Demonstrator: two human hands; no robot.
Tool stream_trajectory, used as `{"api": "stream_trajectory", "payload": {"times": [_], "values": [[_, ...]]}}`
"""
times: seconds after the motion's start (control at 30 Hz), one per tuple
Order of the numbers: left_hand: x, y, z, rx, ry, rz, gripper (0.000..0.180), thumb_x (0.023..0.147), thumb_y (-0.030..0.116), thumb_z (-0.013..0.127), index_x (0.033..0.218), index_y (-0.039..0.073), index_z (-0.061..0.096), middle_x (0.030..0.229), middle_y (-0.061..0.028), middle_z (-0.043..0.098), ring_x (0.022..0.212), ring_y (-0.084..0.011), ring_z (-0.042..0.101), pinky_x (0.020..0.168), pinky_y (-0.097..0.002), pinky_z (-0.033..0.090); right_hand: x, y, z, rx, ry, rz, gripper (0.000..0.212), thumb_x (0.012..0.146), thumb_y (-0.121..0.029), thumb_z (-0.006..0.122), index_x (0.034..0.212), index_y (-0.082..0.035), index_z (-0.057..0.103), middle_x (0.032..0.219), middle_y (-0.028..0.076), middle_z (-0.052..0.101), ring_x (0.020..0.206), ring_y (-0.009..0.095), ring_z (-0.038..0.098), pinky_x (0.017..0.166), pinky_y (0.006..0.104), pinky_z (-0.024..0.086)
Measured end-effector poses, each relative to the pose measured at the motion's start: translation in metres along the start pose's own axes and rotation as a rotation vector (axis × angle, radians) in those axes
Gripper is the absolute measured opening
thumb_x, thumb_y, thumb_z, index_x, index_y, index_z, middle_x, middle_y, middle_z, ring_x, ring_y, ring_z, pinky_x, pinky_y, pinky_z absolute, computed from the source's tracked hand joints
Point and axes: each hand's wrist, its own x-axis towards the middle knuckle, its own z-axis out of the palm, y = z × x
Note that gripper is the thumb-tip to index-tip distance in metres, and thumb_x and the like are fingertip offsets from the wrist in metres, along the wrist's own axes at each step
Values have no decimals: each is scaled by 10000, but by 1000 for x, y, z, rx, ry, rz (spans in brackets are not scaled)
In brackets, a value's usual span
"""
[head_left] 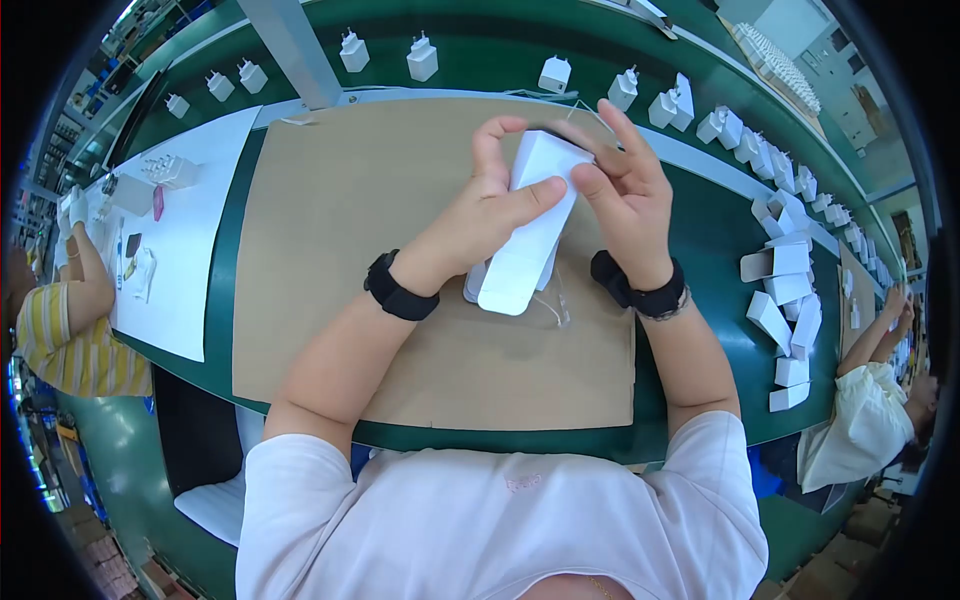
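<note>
A: Nearest items?
B: Black band on each wrist. Left hand: fingers clamped on a long white box, thumb across its face.
A: Right hand?
B: At the box's upper end, thumb by its edge, index finger raised; another finger blurred. Cannot tell whether they grip.
A: Box position?
B: Tilted, held above a brown sheet on the green desk. Thin pale cord shows near its lower end.
A: Farther out?
B: Small white cartons heaped at right; beyond, white plug adapters spaced along a green ledge.
</note>
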Motion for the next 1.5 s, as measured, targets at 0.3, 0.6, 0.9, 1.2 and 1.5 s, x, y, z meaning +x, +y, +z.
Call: {"api": "stream_trajectory", "payload": {"times": [0.3, 0.6, 0.9, 1.2, 1.5], "values": [[-1, 4, -5, 447, -97, 152, 820, 766, 291, 690, 1290, 80, 95, 1008, -187, 514, 876, -215, 567, 716, -317, 485, 14, -5, -31, 125, -148, 336, 288, 836, -91, 604, 1103, 18, 607, 1026, 108, 631, 876, 138, 577, 792, 253, 459], [0, 8, -6, 375, -49, 49, 806, 800, 377, 640, 1290, 54, 88, 1015, -202, 518, 900, -227, 565, 748, -310, 473, 14, -8, -30, 110, -265, 242, 220, 825, -131, 628, 1008, -13, 661, 1015, 106, 652, 873, 120, 577, 796, 232, 442], [-1, -5, -14, 1324, 233, 107, 655, 719, 391, 692, 1145, -52, 465, 1073, -263, 540, 996, -389, 515, 859, -433, 424, 48, -22, -98, -536, 350, -91, 368, 759, -83, 692, 1114, -37, 605, 1054, 75, 621, 907, 141, 596, 778, 255, 486], [-3, 13, -16, 1203, 106, -259, 416, 681, 253, 705, 921, -66, 590, 832, -223, 618, 775, -342, 603, 697, -380, 476, 44, 33, -135, -941, 393, -59, 254, 790, -185, 664, 1011, -60, 660, 930, 65, 665, 794, 117, 623, 677, 241, 496], [-6, 18, 10, 809, 264, 54, 237, 737, 168, 662, 847, -17, 563, 715, -150, 589, 659, -252, 587, 593, -328, 463, 30, -17, -72, -847, -89, 423, 271, 800, -164, 642, 1054, -69, 636, 935, 77, 653, 771, 97, 591, 566, 243, 475]]}}
